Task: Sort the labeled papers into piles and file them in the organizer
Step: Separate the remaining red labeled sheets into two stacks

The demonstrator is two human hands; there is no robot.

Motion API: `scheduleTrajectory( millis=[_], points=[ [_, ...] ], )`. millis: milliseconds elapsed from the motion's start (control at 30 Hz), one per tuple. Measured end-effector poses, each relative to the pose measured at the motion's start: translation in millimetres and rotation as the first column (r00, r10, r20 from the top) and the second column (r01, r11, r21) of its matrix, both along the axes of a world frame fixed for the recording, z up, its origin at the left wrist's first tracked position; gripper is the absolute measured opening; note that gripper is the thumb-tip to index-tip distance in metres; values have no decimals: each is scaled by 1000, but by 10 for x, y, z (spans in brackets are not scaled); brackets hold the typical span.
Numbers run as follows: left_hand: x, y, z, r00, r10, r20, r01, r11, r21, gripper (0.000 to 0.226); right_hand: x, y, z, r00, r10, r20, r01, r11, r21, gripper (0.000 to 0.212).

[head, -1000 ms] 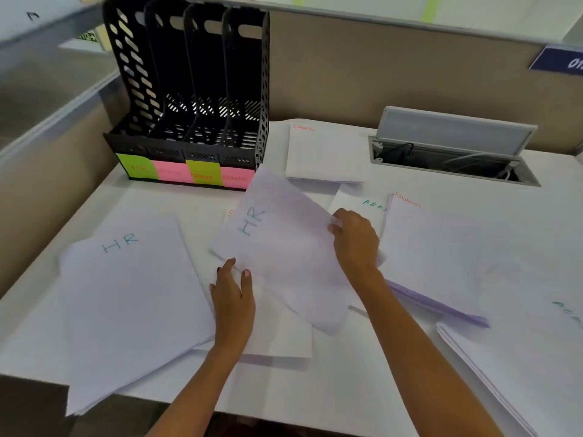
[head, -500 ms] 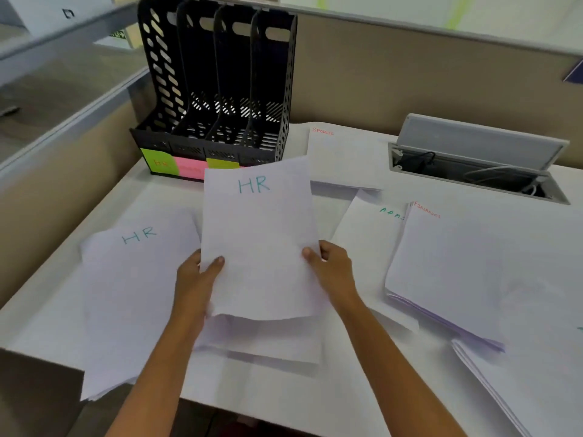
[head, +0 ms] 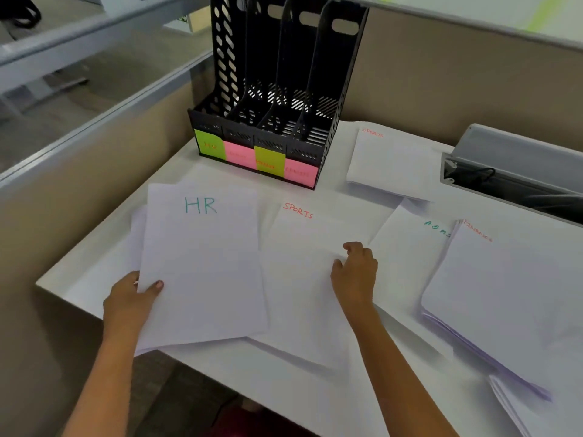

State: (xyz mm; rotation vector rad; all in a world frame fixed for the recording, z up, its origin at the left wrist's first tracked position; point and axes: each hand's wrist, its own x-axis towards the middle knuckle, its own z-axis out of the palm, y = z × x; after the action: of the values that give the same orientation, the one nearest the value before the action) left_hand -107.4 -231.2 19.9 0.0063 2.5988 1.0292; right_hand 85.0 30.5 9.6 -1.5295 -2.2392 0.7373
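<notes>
While the head camera looks down at the desk, the left hand pinches the lower left edge of the HR sheet, thumb on top and the other fingers hidden beneath, so the sheet can be squared over the HR pile that peeks out under it near the desk's left edge. The right hand rests on the SPORTS sheet at the desk's middle, fingers curled loosely and gripping nothing that shows; it seems to be steadying that sheet or reaching for it as the next one to sort. Another SPORTS pile lies toward the back edge, just right of the black organizer, which stands at the back left corner with four empty slots and coloured tags on its front; it reads as that sheet's likely destination. To the right an ADMIN sheet lies partly under a thick FINANCE stack, with more paper running off the near right corner. Sorting looks well along, filing not yet begun. An open cable hatch sits at the back right.
</notes>
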Motion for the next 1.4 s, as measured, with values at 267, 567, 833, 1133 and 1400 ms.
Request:
scheduleTrajectory(
  millis=[267, 567, 833, 1133, 1400],
  points=[
    [99, 122, 13, 970, 85, -227, -125, 978, -169, 55, -23, -45, -92, 984, 128, 121, -126, 992, -21, 47],
    [407, 1302, -53, 857, -496, -143, 507, 861, 51, 59, 44, -75, -66, 980, 178, 91, -178, 984, -5, 44],
    [540, 1970, -88, 835, -544, -79, 490, 802, -341, 79, 224, -17, -68, 978, 185, -94, -196, 972, -129, 44],
    [534, 2153, 12, 909, -375, -184, 407, 893, 191, 47, 377, 201, -45, 960, 13, -280, -63, 983, -170, 42],
    [292, 2257, 508, 951, -290, -110, 278, 639, 717, 19, 651, 685, 133, 892, 8, -452, -138, 957, -254, 57]
  ],
)
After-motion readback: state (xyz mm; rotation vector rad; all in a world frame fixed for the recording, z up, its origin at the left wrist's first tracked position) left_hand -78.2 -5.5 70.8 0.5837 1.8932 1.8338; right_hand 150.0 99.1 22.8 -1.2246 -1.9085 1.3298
